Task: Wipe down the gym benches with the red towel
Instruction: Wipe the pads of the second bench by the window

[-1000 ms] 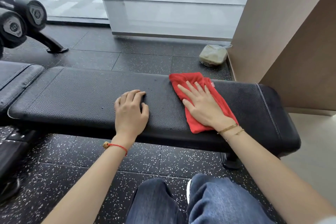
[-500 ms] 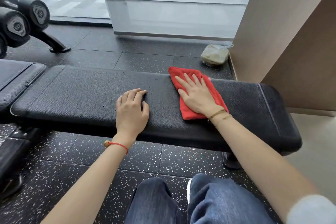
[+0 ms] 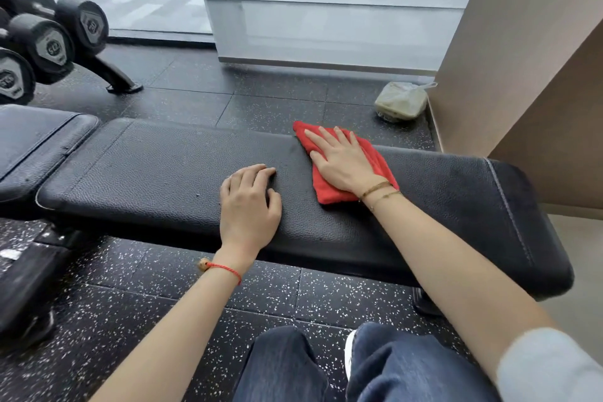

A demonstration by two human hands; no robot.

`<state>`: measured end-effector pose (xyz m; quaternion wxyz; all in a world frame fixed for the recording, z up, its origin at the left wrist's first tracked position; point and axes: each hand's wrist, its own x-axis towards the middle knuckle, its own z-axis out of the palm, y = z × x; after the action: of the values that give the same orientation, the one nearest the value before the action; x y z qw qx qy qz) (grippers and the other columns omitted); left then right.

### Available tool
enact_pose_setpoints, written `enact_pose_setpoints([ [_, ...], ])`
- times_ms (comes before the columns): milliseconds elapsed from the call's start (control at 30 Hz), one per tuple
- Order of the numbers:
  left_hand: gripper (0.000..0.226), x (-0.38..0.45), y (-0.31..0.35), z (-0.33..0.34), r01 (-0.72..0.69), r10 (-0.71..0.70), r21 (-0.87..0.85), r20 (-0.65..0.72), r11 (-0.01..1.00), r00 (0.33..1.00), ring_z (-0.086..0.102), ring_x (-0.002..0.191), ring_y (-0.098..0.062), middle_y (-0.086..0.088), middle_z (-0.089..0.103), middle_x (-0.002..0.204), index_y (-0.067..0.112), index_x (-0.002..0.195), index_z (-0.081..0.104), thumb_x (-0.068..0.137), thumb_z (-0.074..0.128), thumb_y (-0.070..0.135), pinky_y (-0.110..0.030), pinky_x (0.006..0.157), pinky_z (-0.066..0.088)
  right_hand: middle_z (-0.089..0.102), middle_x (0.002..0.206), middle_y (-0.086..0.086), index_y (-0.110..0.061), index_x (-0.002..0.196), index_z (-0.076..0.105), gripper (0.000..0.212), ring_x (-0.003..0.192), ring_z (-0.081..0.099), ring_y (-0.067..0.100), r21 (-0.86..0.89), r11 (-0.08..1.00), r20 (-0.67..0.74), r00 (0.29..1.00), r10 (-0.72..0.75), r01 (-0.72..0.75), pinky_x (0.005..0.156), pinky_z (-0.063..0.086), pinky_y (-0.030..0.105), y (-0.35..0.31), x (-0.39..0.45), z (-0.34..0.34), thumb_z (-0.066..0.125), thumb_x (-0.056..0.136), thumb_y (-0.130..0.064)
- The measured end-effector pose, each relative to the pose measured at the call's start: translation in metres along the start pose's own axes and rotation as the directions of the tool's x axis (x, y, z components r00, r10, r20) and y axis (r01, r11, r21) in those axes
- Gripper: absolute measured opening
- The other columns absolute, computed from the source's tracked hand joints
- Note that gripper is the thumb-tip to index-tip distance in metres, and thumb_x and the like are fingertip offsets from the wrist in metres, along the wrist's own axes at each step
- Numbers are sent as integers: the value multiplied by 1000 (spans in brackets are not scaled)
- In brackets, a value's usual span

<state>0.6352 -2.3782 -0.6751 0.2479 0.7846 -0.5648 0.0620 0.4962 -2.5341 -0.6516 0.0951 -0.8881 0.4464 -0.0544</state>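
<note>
There is just one camera, worn on the person's head. It looks forward and down, close over the long side of the black bench (image 3: 163,179), with the floor (image 3: 137,320) and knees at the bottom.

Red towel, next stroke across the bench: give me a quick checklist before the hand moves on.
1. Right hand flat on the red towel, fingers straight: ok.
2. Towel lying on the bench pad, not hanging off the near edge: ok.
3. Towel's far corner within the pad's far edge: cannot tell.
4. Left hand resting on the pad, bracing: ok, but it sits in the path of a leftward stroke: not ok.
5. Small speck on the pad left of the left hand not yet wiped: not ok.
</note>
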Motion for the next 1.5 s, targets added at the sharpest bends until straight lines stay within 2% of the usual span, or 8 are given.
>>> enact_pose_setpoints([
  [267, 43, 2, -4, 2, -11, 11, 2, -18, 1000, 1000, 49, 125, -21, 1, 59, 131, 18, 126, 61, 87, 45, 27, -40, 111, 32, 15, 162, -8, -40, 151, 19, 52, 151, 8, 21, 29, 954, -23, 954, -299, 300, 122, -3, 41, -14, -29, 11, 34, 102, -39],
  [533, 42, 0, -2, 2, -6, 6, 0, -10, 1000, 1000, 48, 126, -21, 2, 59, 131, 19, 126, 60, 87, 45, 28, -41, 111, 31, 14, 163, -4, -37, 153, 17, 53, 150, 9, 25, -14, 999, -15, 999, 33, -33, 122, 0, 45, 15, -4, -3, 30, 102, -40],
  [667, 43, 0, -1, 0, -5, 5, -8, -4, 1000, 1000, 48, 126, -22, 1, 59, 132, 18, 126, 60, 87, 46, 26, -42, 112, 31, 10, 163, -7, -39, 153, 15, 54, 151, 6, 22, 0, 994, -23, 994, -110, 110, 121, -6, 45, -5, -39, 3, 32, 102, -40],
  [833, 43, -1, -2, 0, -10, 10, -23, 2, 1000, 1000, 47, 127, -21, 1, 58, 133, 18, 127, 60, 88, 44, 27, -43, 113, 31, 17, 161, -9, -41, 151, 19, 53, 150, 11, 18, -23, 969, -69, 967, -246, 245, 112, -27, 24, 11, -109, 1, 33, 100, -43],
  [1067, 42, -2, -2, -1, -15, 15, -28, -1, 1000, 1000, 46, 128, -21, 0, 58, 133, 17, 128, 59, 90, 44, 27, -43, 113, 30, 9, 163, -2, -38, 153, 16, 53, 151, 6, 23, -3, 988, -67, 986, 153, -154, 122, -3, 44, 32, -65, -8, 31, 102, -40],
  [1333, 45, -2, 0, 2, -8, 8, -34, -12, 999, 1000, 48, 127, -25, -3, 59, 132, 15, 126, 60, 87, 43, 28, -43, 112, 32, 14, 162, -5, -39, 152, 17, 55, 150, 10, 22, -46, 970, -39, 970, -238, 237, 122, -1, 44, -20, -118, 11, 32, 100, -44],
  [1400, 46, -2, 0, 1, -9, 9, -38, -7, 999, 1000, 48, 127, -25, -3, 58, 133, 15, 127, 60, 87, 42, 28, -43, 112, 32, 16, 162, -7, -40, 152, 19, 54, 150, 11, 19, -8, 970, -42, 969, -243, 243, 122, -1, 41, -5, -132, 7, 33, 100, -43],
  [1500, 45, -2, 1, 1, -14, 14, -40, -3, 999, 1000, 47, 128, -24, -2, 58, 133, 15, 128, 60, 89, 42, 27, -44, 113, 32, 16, 162, -6, -40, 152, 20, 53, 150, 12, 20, -15, 997, -81, 994, -78, 77, 122, -1, 44, 23, -125, 0, 35, 101, -40],
])
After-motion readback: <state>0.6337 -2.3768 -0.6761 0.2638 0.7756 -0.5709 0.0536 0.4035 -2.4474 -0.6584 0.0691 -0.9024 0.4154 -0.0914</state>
